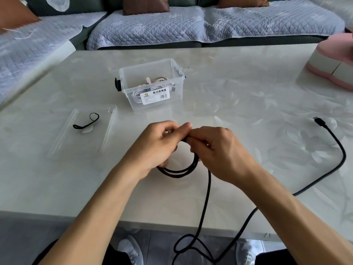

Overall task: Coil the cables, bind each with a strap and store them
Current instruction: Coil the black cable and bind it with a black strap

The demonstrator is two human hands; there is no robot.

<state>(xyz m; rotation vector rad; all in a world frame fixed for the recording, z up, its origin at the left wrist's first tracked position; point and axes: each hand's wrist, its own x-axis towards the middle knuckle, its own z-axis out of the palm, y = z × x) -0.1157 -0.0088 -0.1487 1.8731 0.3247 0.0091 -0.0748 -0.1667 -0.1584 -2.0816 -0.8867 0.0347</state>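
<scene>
Both hands meet mid-table: left hand (158,144) holds the coiled loops of black cable (205,203), right hand (215,150) pinches them on top | loose tail drops over table (248,92) near edge, plug lying far right | strap (87,122) on clear lid (65,134) left | storage box (152,83) behind, apart

both forearms are bare, with dark trousers (118,257) and grey shoes (131,247) below the table edge.
</scene>
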